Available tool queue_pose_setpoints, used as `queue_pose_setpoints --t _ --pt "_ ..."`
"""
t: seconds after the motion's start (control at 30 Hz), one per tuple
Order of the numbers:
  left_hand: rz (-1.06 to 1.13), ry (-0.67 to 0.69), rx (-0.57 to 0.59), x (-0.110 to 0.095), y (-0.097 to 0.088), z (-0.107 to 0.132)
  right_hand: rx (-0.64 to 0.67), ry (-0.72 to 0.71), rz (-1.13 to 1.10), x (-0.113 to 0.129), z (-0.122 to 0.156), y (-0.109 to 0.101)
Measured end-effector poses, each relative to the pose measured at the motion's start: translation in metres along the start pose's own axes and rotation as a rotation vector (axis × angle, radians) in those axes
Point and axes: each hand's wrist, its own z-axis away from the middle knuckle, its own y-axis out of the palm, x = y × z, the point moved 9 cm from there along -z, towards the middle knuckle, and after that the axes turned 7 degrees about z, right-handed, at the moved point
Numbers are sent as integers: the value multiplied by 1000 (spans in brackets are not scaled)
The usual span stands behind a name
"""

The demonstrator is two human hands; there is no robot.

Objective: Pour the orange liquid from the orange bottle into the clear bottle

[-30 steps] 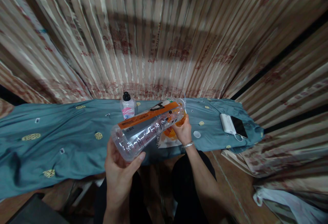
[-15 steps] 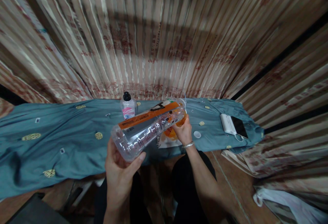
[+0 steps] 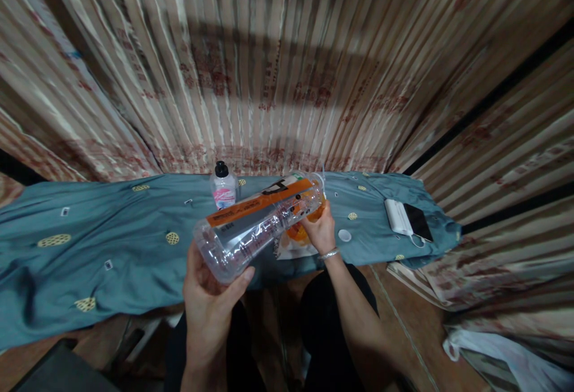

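A large clear plastic bottle (image 3: 251,236) with an orange and grey label lies tilted across both hands, its base towards me and its neck up to the right. My left hand (image 3: 208,296) is closed around the base, thumb along the near side. Towards the neck, my right hand (image 3: 321,230) is closed against the underside, its fingers partly hidden behind the bottle. Something orange shows beside those fingers, but I cannot make out what it is. Under the right hand, a white and orange packet (image 3: 291,248) lies on the cloth. A thin whitish strip stands at the neck.
A smaller clear bottle (image 3: 223,187) with a black top and pink label stands behind on the teal cloth (image 3: 121,230). A white round cap (image 3: 344,235) lies right of my hand. Farther right are a white power bank (image 3: 397,217) and a dark phone (image 3: 418,222). Striped curtains surround the table.
Almost nothing differs. The view has shifted very slightly, and both hands keep the same hold on the tilted bottle.
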Motion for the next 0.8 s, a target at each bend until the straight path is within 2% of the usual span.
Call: queue_pose_setpoints --t 0.8 --pt "-10 2 -6 0 -1 0 14 16 -8 1 0 -1"
